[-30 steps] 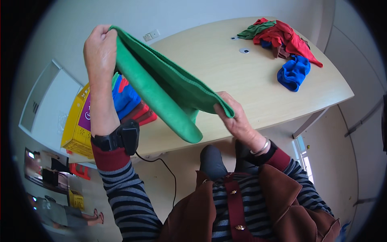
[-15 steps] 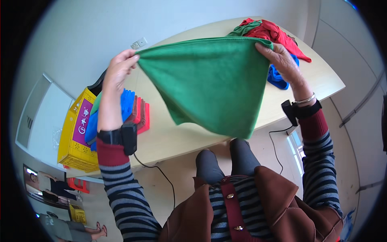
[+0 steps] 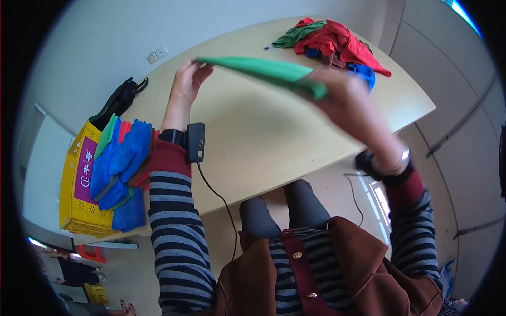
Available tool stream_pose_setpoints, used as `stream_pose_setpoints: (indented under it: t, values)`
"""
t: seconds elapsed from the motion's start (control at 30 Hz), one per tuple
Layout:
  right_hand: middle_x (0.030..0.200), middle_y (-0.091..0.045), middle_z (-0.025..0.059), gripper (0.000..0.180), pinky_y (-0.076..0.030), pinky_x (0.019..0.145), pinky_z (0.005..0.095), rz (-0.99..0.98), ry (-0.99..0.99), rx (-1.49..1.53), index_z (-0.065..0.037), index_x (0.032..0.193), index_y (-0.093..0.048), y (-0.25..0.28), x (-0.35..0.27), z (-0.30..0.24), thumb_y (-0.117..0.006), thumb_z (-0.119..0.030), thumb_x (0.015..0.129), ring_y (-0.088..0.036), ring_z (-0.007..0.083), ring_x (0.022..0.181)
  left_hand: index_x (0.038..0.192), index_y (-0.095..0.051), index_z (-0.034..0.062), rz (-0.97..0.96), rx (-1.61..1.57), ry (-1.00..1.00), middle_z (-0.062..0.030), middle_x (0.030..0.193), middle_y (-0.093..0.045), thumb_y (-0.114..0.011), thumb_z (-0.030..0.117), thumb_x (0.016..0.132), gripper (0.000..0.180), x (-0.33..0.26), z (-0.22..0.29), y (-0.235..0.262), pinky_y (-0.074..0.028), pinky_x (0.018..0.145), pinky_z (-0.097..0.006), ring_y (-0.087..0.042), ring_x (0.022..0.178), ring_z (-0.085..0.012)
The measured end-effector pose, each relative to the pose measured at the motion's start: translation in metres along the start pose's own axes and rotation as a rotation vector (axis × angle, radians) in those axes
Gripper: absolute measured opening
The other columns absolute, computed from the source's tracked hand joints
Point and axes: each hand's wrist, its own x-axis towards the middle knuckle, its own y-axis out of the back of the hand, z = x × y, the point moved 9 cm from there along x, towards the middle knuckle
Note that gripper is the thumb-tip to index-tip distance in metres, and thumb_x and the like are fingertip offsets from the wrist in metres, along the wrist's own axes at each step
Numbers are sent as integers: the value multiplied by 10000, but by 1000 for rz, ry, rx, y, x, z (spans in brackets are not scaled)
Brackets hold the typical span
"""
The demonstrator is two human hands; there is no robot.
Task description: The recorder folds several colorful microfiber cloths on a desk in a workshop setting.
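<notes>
the left hand [image 3: 185, 87] is pinching one end of a green cloth [image 3: 258, 68], fingers [image 3: 191, 67] pretty much closed on it. the right hand [image 3: 342, 95] is showing up blurry, but it's gripping the other end, exact finger placement hard to make out. the cloth's hanging in the air between them, above the bench [image 3: 253, 137]. over left, folded cloths [image 3: 126, 155] are sitting next to a yellow crate [image 3: 79, 221], with a black bag [image 3: 122, 97] lying beyond. a jumbled cloth pile [image 3: 340, 42] is lying far right.
</notes>
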Motion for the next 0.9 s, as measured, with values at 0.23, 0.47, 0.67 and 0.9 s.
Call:
stream_pose_setpoints:
  t: [0.23, 0.47, 0.67, 0.9]
  values:
    - [869, -614, 156, 208, -508, 679, 435, -411, -110, 349, -41, 948, -585, -267, -77, -59, -638, -188, 811, -616, 356, 805, 1233, -516, 2, 435, -121, 392, -123, 1174, -604, -525, 92, 934, 312, -130, -133, 174, -434, 995, -390, -539, 1171, -238]
    - [909, -636, 150, 225, -514, 710, 417, -421, -76, 653, -71, 1037, -626, -239, -81, -51, -613, -221, 870, -623, 348, 834, 1277, -500, -11, 354, 588, 309, -159, 1271, -558, -557, 135, 936, 376, -254, -72, 126, -395, 1022, -364, -506, 1221, -287]
    - [1176, -591, 148, 367, -483, 869, 381, -337, -100, 188, -56, 1193, -564, -166, -129, 53, -629, -205, 864, -568, 314, 1077, 1248, -530, -1, 40, 1384, -48, -144, 1288, -543, -622, 137, 834, 446, -330, -54, -39, -345, 1069, -419, -455, 1266, -327]
    - [1313, -525, 163, 461, -442, 956, 374, -455, 88, -63, -53, 1303, -500, -155, -150, 50, -609, -233, 893, -501, 324, 1209, 1191, -567, 19, 35, 1601, -132, -174, 1267, -537, -649, 171, 818, 411, -354, -59, -39, -376, 1010, -463, -496, 1183, -336]
